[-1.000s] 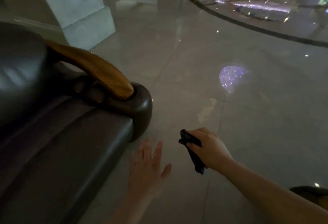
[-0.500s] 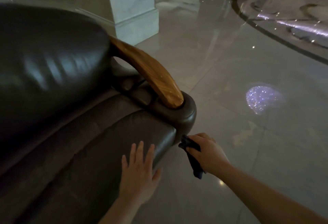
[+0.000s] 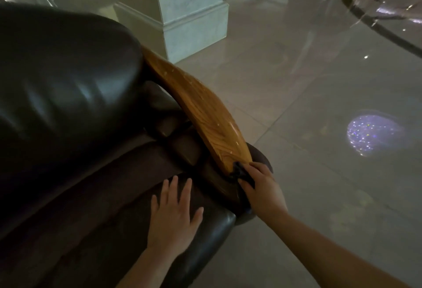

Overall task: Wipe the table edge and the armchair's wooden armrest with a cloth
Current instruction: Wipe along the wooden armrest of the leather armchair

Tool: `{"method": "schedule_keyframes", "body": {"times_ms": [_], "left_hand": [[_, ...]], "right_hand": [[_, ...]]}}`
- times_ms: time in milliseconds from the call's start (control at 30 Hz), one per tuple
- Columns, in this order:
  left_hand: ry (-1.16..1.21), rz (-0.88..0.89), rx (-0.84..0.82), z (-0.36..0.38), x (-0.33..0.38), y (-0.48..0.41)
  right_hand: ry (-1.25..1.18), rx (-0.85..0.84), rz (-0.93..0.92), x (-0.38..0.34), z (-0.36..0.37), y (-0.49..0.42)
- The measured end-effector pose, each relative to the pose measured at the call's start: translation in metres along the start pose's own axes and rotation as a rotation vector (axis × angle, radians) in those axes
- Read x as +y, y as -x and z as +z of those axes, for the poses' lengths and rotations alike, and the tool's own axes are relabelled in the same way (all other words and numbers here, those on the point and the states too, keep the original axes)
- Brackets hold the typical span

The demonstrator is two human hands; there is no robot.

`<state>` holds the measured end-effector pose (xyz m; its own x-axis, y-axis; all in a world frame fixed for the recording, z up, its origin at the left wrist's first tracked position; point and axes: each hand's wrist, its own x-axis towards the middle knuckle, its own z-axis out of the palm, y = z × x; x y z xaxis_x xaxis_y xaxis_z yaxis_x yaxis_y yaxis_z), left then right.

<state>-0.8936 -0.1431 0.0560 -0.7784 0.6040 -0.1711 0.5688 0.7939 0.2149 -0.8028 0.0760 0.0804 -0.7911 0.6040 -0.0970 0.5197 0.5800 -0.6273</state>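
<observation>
- Head view: the right hand [image 3: 259, 185] has closed the gap from half a second ago, when it hung in the air just off the front of the armchair [image 3: 68, 105]; now it presses a dark cloth [image 3: 239, 171], bunched in curled fingers, against the lower front tip of the wooden armrest [image 3: 201, 114].
- The left hand [image 3: 174, 214] has come down too, and lies flat with fingers spread wide on the leather seat cushion [image 3: 114, 207], holding nothing; it looks like a brace.
- My read: contact is made, so the armrest wipe is only beginning. The whole length of wood rising toward 11 o'clock looks untouched, with pale specks along its top.
- No worktop is in sight, so I cannot judge the table-edge part of the task.
- Edges: the armrest narrows to a rounded tip sitting on the padded leather arm front [image 3: 260, 157], and the cloth is right at that seam.
- On the 9 o'clock side the wood runs just beside the leather backrest [image 3: 64, 63], a tight channel.
- Room: polished floor [image 3: 319, 196] lies open from 1 to 4 o'clock; the marble column base [image 3: 194, 22] at 12 stands well apart from the stroke path.
</observation>
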Motion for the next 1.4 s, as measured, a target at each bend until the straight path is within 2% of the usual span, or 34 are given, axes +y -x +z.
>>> {"method": "schedule_keyframes", "body": {"times_ms": [267, 400, 567, 667, 767, 833, 1000, 1200, 1333, 1400], "left_hand": [[0.095, -0.051, 0.089, 0.012, 0.026, -0.123], [0.085, 0.021, 0.169, 0.014, 0.031, -0.179], [0.047, 0.083, 0.172, 0.025, 0.028, -0.23], [0.034, 0.091, 0.156, 0.034, 0.022, -0.236], [0.006, 0.102, 0.165, 0.04, 0.018, -0.235], [-0.015, 0.1, 0.157, 0.04, 0.019, -0.236], [-0.042, 0.117, 0.14, 0.04, 0.016, -0.237], [-0.036, 0.085, 0.156, 0.044, 0.02, -0.237], [0.001, 0.068, 0.153, 0.043, 0.023, -0.236], [0.027, 0.075, 0.156, 0.044, 0.022, -0.235]], "right_hand": [[-0.012, 0.082, -0.083, 0.007, 0.048, -0.103], [0.147, 0.073, -0.184, 0.014, 0.078, -0.126], [0.293, 0.04, -0.184, 0.048, 0.096, -0.125], [0.196, 0.102, -0.113, 0.054, 0.096, -0.131], [0.029, 0.185, 0.074, 0.043, 0.099, -0.147], [0.008, 0.218, 0.09, 0.038, 0.105, -0.145], [0.169, 0.114, -0.232, 0.071, 0.107, -0.124], [0.041, 0.08, -0.178, 0.056, 0.081, -0.193], [0.109, 0.01, -0.434, 0.068, 0.08, -0.174], [0.126, -0.039, -0.505, 0.075, 0.079, -0.17]]}}
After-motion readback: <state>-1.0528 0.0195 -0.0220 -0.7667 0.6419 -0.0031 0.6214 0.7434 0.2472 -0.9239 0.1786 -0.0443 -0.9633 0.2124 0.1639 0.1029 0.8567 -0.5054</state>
